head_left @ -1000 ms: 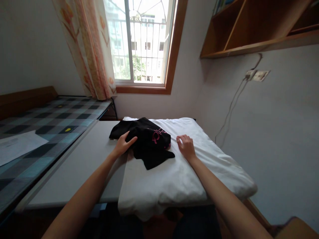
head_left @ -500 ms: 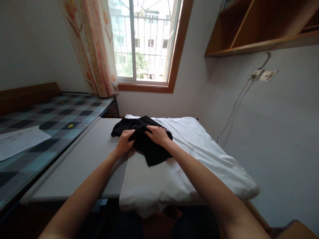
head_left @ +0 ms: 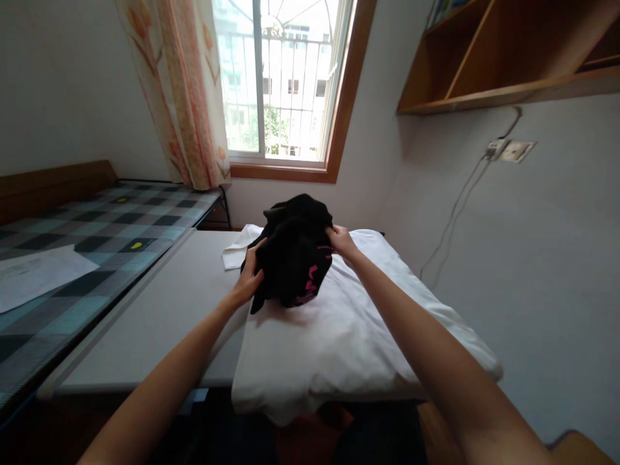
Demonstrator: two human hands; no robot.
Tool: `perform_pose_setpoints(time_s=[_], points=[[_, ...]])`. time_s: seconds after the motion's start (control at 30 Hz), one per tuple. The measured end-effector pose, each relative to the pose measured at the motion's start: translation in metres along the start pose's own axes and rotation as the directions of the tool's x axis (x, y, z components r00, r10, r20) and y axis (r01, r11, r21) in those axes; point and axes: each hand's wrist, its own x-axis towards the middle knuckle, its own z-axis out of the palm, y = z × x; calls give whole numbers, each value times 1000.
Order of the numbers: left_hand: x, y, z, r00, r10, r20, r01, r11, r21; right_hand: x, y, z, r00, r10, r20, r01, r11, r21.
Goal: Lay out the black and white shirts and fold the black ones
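A bunched black garment with pink print [head_left: 290, 252], perhaps a T-shirt, is held up just above the white cloth [head_left: 358, 329] on the table. My left hand [head_left: 250, 274] grips its left side, the thumb towards me. At its upper right edge, my right hand [head_left: 341, 242] pinches the fabric between closed fingers. The garment's folds hide its full shape. Beneath and behind it, a flap of white fabric [head_left: 235, 256] lies on the grey-white tabletop [head_left: 159, 316].
To the left is a bed with a checked mattress [head_left: 159, 213], a paper sheet [head_left: 43, 274] on it. A wooden shelf [head_left: 465, 90] juts from the right wall above a socket [head_left: 516, 150] with a hanging cord. A curtained window [head_left: 290, 90] is ahead.
The black garment has been lifted from the white cloth and turned, so pink print now shows. My right hand has moved right and up; my left hand has shifted slightly right.
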Motion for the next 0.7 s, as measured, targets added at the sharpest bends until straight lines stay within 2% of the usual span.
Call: perform_pose_setpoints(time_s=[0.03, 0.07, 0.1, 0.17, 0.27, 0.37, 0.5, 0.6, 0.7], points=[[-2, 1, 2, 997, 28, 72, -36, 994, 103, -3, 14, -10, 993, 90, 80, -69, 970, -232], [-4, 3, 4, 990, 53, 128, -79, 974, 214, -7, 27, -20, 984, 131, 122, -66, 899, -434], [-6, 4, 7, 985, 64, 158, -111, 943, 313, -10, 37, -29, 986, 124, 109, -44, 834, -550], [-10, 7, 12, 984, 77, 162, -143, 879, 455, -16, 49, -40, 991, 73, 109, 14, 766, -643], [-13, 5, 16, 964, 78, 253, -186, 880, 437, -22, 50, -43, 975, -84, 205, 196, 760, -619], [-12, -2, 15, 919, 94, 382, -232, 914, 334, -27, 42, -35, 921, -209, 330, 373, 720, -586], [-12, -12, 7, 913, 66, 402, -272, 832, 483, -34, 36, -22, 876, -241, 418, 475, 586, -657], [-10, -17, 0, 905, -24, 425, -250, 778, 576, -35, 32, -17, 872, -286, 397, 490, 525, -696], [-8, -21, -3, 885, -59, 461, -239, 793, 560, -29, 22, -17, 833, -481, 272, 537, 586, -607]])
